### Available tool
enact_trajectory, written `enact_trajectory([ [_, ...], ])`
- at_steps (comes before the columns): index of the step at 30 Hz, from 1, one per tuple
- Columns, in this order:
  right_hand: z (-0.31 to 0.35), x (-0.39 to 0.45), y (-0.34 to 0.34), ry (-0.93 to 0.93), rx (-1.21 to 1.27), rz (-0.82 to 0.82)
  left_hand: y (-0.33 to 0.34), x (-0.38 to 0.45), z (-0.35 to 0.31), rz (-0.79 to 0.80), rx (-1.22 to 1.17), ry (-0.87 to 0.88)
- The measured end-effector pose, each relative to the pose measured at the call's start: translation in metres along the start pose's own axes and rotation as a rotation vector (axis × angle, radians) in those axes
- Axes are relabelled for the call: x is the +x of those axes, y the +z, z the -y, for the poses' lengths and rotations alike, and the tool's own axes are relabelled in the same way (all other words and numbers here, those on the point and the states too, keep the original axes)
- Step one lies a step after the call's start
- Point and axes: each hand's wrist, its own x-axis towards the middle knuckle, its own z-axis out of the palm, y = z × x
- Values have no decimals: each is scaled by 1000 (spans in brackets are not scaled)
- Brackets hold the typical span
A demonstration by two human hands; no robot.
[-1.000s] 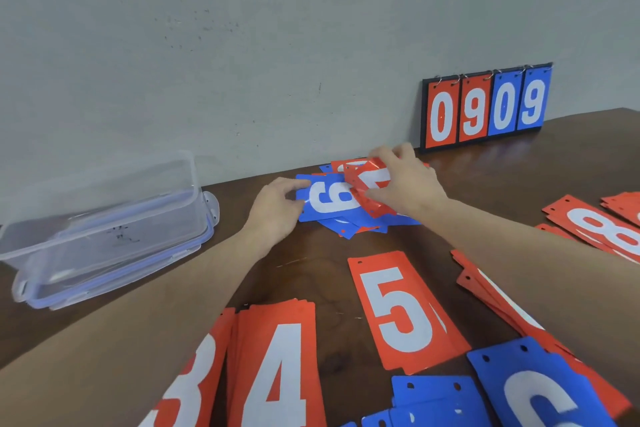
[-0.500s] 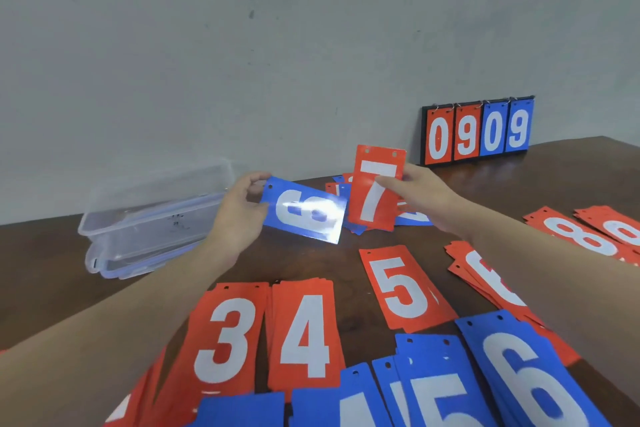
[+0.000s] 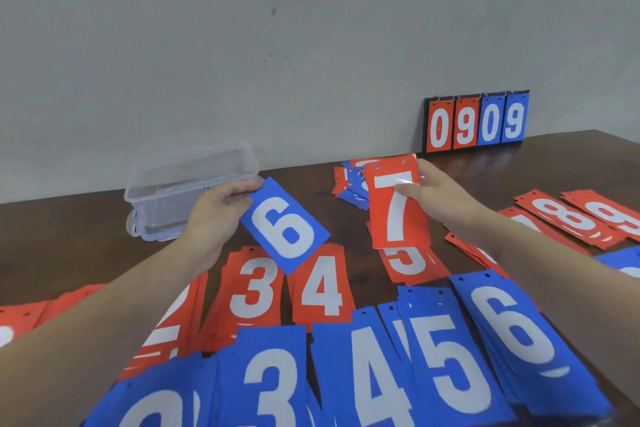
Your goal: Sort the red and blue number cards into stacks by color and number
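My left hand (image 3: 216,213) pinches the top edge of a blue 6 card (image 3: 284,225), held tilted above the red 3 stack (image 3: 252,288) and red 4 stack (image 3: 322,288). My right hand (image 3: 438,198) grips a red 7 card (image 3: 396,206) upright, thumb across its face, over the red 5 card (image 3: 408,262). Behind it lies a mixed pile of red and blue cards (image 3: 349,184). Blue stacks run along the near edge: 3 (image 3: 273,388), 4 (image 3: 374,374), 5 (image 3: 450,360), 6 (image 3: 516,333).
A clear plastic box (image 3: 187,191) sits at the back left of the brown table (image 3: 69,236). A scoreboard showing 0909 (image 3: 476,123) leans against the wall. Red 8 and 9 stacks (image 3: 581,218) lie at the right, more red cards (image 3: 27,315) at the far left.
Both hands lifted cards off the mixed pile and drew them toward me; the blue 6 swung from flat to tilted, the red 7 came lower over the red 5. The view tilted down.
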Motion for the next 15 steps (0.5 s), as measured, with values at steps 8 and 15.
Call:
enact_trajectory([
  [8, -15, -28, -26, 138, 39, -102, 27, -20, -6, 118, -19, -81],
  [15, -47, -63, -86, 145, -2, -249, 132, -43, -22, 396, 6, -42],
])
